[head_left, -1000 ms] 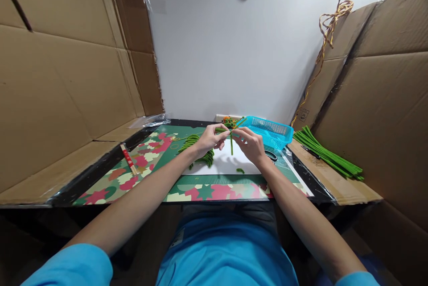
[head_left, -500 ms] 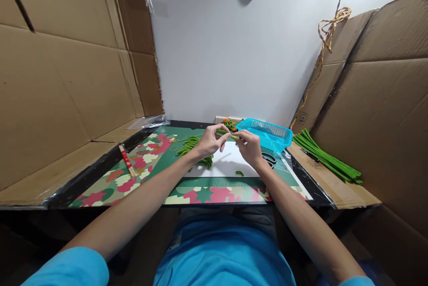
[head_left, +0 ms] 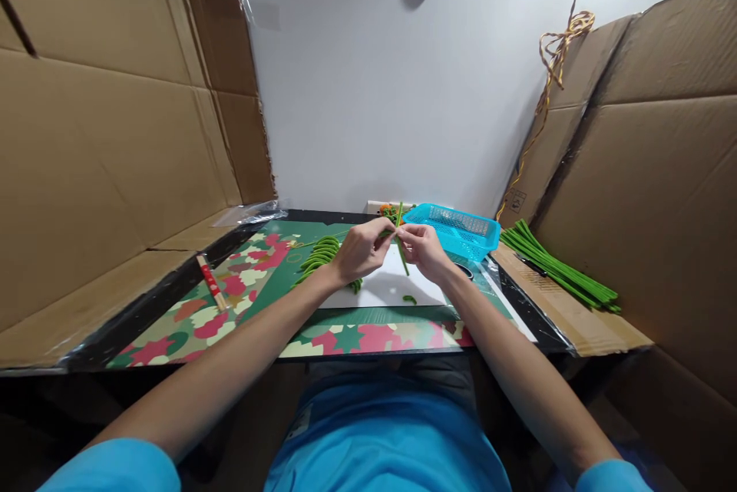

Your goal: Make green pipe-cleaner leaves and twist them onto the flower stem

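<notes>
My left hand point(head_left: 361, 249) and my right hand point(head_left: 424, 248) meet above a white sheet of paper point(head_left: 383, 291), fingertips pinched together. Between them is a green pipe cleaner point(head_left: 404, 260), standing almost upright with its ends showing above and below the fingers. Part of it is hidden by the fingertips. Beside my left hand, several curved green pipe cleaner pieces point(head_left: 318, 255) lie in a row, partly covered by that hand. One short bent green piece point(head_left: 409, 299) rests on the paper below my right hand.
A blue plastic basket point(head_left: 487, 239) stands behind my right hand, with scissors point(head_left: 464, 271) in front. Orange and green pieces point(head_left: 390, 211) lie at the back. Straight green pipe cleaners point(head_left: 561, 269) and a black pen point(head_left: 533, 265) are at right, red-wrapped chopsticks point(head_left: 210, 281) at left. Cardboard walls flank the table.
The green pipe cleaner between my hands has turned from lying roughly sideways to nearly upright. My fingertips have come closer together. The view has shifted slightly.
</notes>
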